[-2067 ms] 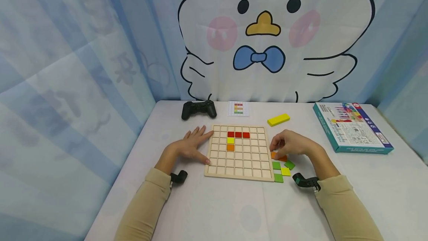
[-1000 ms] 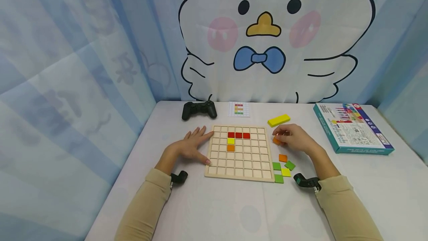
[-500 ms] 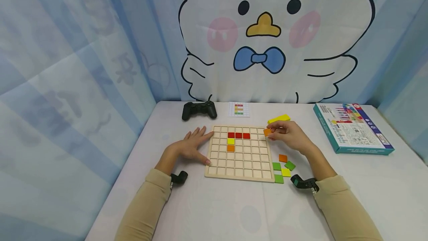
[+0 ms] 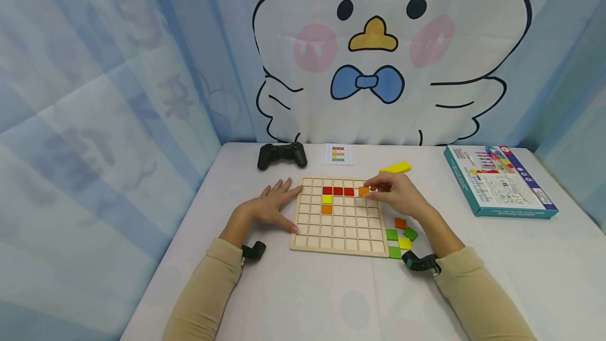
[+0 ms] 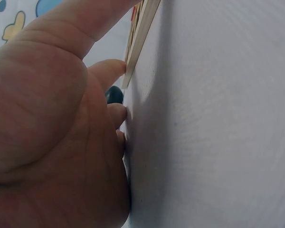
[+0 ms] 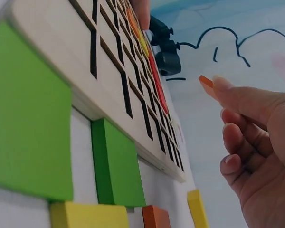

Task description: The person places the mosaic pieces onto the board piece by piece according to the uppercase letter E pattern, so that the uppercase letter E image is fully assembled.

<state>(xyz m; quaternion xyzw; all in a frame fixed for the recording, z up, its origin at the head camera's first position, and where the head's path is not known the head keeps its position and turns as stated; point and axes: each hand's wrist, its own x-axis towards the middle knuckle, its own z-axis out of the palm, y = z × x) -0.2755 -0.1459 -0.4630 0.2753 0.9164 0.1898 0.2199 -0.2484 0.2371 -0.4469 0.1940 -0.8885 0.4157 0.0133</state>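
My right hand (image 4: 397, 192) pinches an orange square tile (image 4: 363, 191) between thumb and fingers, above the right part of a wooden grid board (image 4: 338, 247). In the right wrist view, the pinched orange tile (image 6: 207, 85) is held clear of the board. Spread out at the board's left edge, my left hand (image 4: 272, 206) touches the rim with thumb and a fingertip. On the board lie a row of red tiles (image 4: 338, 191), with a yellow tile (image 4: 327, 200) and another orange tile (image 4: 326, 209) below its left end.
Right of the board lie green tiles (image 4: 392, 234), a yellow tile (image 4: 404, 243) and an orange tile (image 4: 400, 223). Behind are a yellow bar (image 4: 395, 167), a pattern card (image 4: 338, 154) and a black game controller (image 4: 282, 156). A teal-sided box (image 4: 500, 181) lies at the right.
My right hand has picked up an orange tile from beside the board and carried it up and left over the grid. The left hand has stayed put.
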